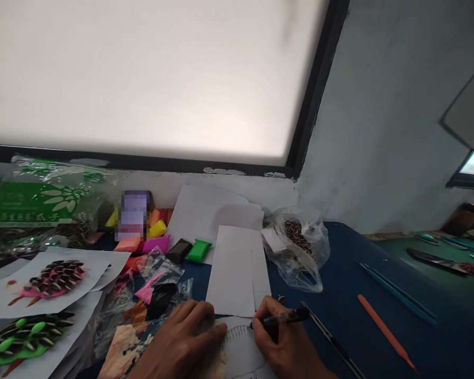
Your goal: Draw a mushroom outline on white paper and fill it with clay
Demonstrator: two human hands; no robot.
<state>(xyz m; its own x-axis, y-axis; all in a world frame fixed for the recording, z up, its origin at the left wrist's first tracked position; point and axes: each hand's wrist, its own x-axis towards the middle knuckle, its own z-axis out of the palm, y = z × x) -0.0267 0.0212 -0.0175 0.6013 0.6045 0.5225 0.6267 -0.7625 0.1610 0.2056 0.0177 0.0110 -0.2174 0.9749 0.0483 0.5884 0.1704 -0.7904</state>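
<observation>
My right hand [278, 337] grips a black pen [288, 317], its tip at a sheet of white paper [243, 355]. On that sheet runs a curved row of short strokes, with more drawn lines near the bottom edge of the view. My left hand [181, 334] lies flat with its fingers apart, thumb and fingertips at the sheet's left side. Directly beyond it are blank white sheets [233, 268]. A second pen [334, 339] rests on the blue table just right of my right hand.
At left lie cards with seed-and-clay pictures [55, 281] and a large seed bag [35, 205]. Coloured clay packs, including a green one [199, 250], sit by the wall. An open plastic bag of seeds [298, 237], an orange tool [385, 331] and blue tweezers [398, 292] are right.
</observation>
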